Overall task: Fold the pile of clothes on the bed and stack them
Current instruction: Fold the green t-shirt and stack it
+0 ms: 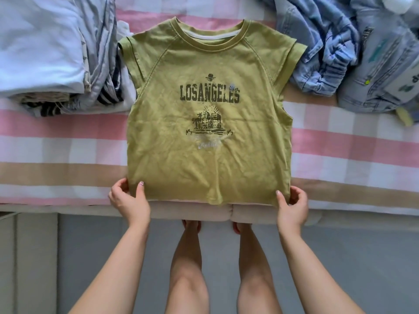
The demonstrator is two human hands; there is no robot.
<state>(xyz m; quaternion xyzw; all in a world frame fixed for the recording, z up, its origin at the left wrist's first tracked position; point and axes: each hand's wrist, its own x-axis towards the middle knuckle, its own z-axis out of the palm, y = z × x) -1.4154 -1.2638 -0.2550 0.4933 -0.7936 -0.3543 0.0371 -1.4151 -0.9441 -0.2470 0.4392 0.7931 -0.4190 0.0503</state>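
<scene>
An olive-green T-shirt (208, 109) printed "LOS ANGELES" lies flat and face up in the middle of the bed (56, 141), collar away from me. My left hand (129, 199) pinches the bottom left corner of its hem. My right hand (291, 202) pinches the bottom right corner. A stack of folded clothes (52, 57), pale blue on top with striped pieces under it, sits at the back left. A heap of unfolded denim and blue garments (353, 51) lies at the back right.
The bed has a pink, white and tan checked sheet, and its near edge (68, 209) runs across just below the shirt's hem. My legs stand against that edge on a grey floor (351, 257).
</scene>
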